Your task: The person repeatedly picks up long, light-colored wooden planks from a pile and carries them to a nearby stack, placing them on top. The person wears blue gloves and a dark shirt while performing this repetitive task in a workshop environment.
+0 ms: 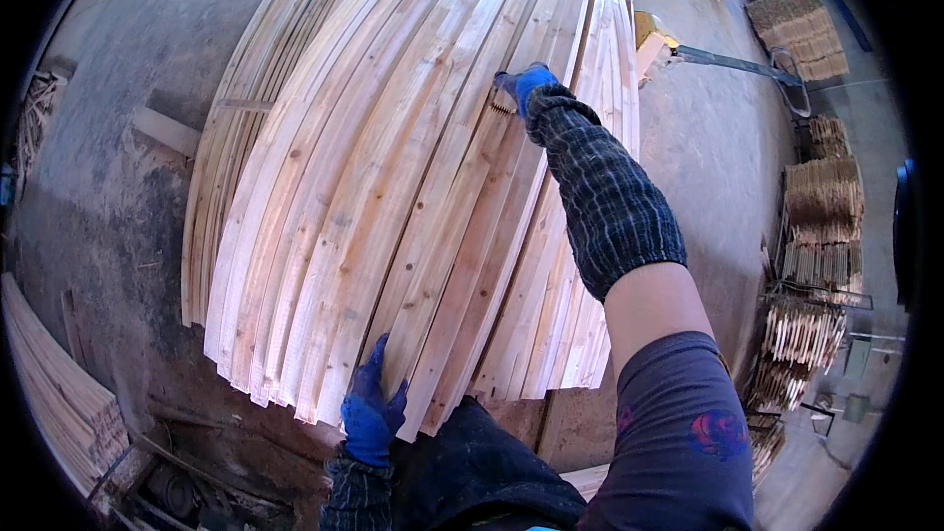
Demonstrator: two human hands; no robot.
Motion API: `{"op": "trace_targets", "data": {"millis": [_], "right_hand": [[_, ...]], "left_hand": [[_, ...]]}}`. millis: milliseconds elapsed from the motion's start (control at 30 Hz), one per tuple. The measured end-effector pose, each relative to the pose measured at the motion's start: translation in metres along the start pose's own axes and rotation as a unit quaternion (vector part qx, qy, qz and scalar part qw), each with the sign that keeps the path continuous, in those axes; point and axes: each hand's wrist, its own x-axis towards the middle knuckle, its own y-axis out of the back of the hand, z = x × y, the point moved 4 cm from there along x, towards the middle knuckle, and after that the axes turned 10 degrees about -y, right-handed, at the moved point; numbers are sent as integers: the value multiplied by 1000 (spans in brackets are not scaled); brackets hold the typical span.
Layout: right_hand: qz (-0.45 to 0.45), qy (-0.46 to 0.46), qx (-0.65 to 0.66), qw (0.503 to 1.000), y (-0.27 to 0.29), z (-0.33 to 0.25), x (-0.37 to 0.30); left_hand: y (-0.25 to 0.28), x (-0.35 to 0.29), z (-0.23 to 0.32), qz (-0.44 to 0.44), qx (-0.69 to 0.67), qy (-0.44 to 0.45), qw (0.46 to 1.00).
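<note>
Long pale wooden boards with knots lie side by side in a broad stack before me. My left hand [370,415], in a blue glove, is at the near end of one wooden board [440,248], its finger and thumb on either side of the board. Farther up, my right hand [527,88], also blue-gloved, grips at the far end of that board, fingers bent over the wood. A toothed, zigzag-cut end shows just beneath its fingers. The undersides of both hands' grip are hidden. A reddish board [485,285] lies just right of the board.
A second, lower stack of boards [241,128] lies along the left. More planks [64,383] are piled at the lower left. Bundled wood strips [824,199] stand along the right. A yellow-topped item with a long grey handle [723,61] sits beyond the stack's right edge.
</note>
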Motion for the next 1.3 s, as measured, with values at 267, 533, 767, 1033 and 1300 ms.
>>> {"op": "trace_targets", "data": {"millis": [267,533,767,1033,1300], "right_hand": [[19,-8,-44,999,8,-10,-22],[20,46,-38,998,-3,-4,-9],[48,105,46,992,-27,-4,-5],[110,218,79,967,-36,32,2],[153,392,16,907,-94,77,-178]], "left_hand": [[5,11,4,-30,-14,54,998],[-14,9,16,4,6,21,1000],[-10,20,36,30,195,16,980],[20,-174,-42,468,-41,225,854],[-43,-168,-78,471,-534,283,643]]}}
